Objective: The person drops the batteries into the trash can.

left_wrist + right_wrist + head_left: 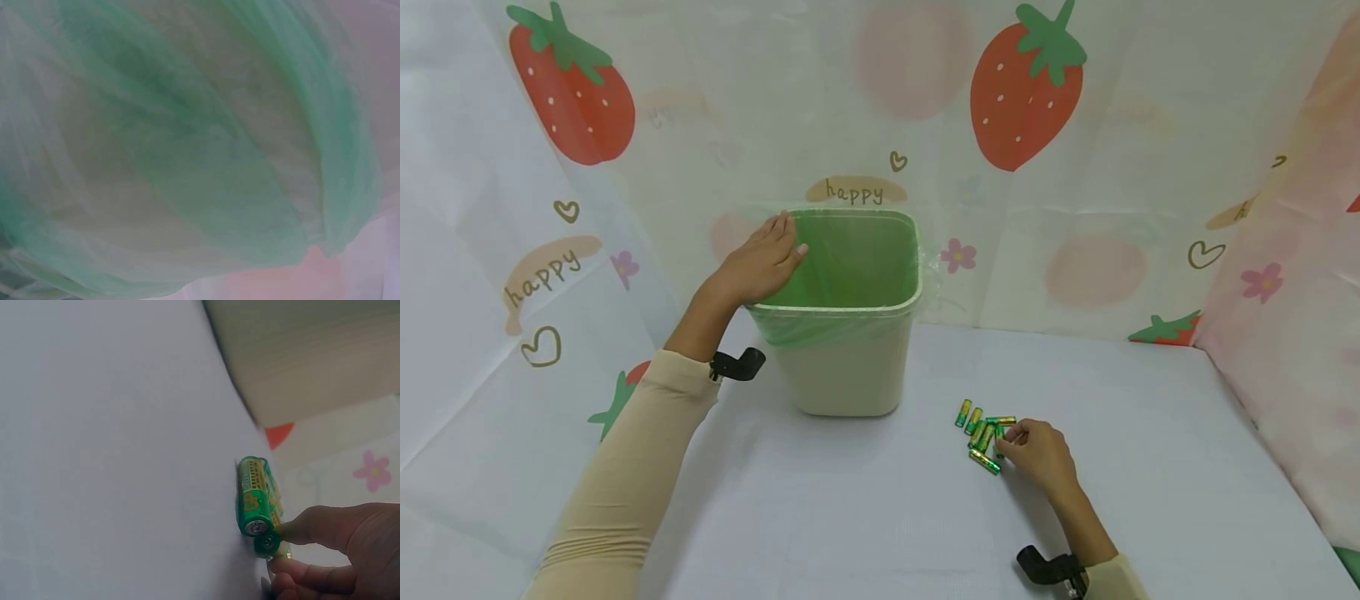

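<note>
My left hand (767, 260) rests on the left rim of a pale waste bin (850, 367), its fingers straight and the thumb over the opening. A translucent green bin liner (850, 258) lines the bin and folds down outside its rim; in the left wrist view the liner (212, 187) fills most of the picture. To the right on the table, my right hand (1040, 454) pinches a green and gold battery (999, 442) at the edge of a small pile. Several like batteries (976, 437) lie around it. The right wrist view shows a battery (253, 497) lying beside the thumb.
A white cloth (865, 500) covers the table. Behind the bin hangs a backdrop (1030, 283) printed with strawberries, hearts and flowers. A pinkish side panel (1292, 358) borders the table on the right. Each wrist wears a small black camera (739, 364).
</note>
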Demonstrator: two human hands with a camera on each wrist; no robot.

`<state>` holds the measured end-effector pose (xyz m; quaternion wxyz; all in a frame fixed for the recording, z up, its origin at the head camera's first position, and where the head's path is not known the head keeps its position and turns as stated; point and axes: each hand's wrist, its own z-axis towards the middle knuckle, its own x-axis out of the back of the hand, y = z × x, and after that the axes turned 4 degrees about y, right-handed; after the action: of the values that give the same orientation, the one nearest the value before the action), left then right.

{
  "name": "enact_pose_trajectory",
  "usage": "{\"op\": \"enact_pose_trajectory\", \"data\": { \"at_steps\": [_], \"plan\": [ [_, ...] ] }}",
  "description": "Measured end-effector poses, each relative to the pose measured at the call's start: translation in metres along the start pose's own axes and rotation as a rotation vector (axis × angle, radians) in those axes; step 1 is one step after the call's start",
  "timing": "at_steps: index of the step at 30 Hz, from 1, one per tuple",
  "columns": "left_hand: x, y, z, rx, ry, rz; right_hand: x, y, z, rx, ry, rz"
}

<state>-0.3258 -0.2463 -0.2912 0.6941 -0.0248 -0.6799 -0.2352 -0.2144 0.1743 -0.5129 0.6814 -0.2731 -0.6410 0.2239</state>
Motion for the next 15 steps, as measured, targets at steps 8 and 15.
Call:
{"op": "enact_pose_trajectory", "data": {
  "at_steps": [8, 15],
  "plan": [
    [0.0003, 0.0001, -0.0002, -0.004, 0.004, 0.004, 0.0005, -0.0023, -0.004, -0.024, -0.004, -0.005],
    [0.0, 0.0002, -0.0011, -0.004, 0.005, -0.005, 0.0029, -0.0039, -0.0058, -0.061, -0.034, -0.014]
  ]
}}
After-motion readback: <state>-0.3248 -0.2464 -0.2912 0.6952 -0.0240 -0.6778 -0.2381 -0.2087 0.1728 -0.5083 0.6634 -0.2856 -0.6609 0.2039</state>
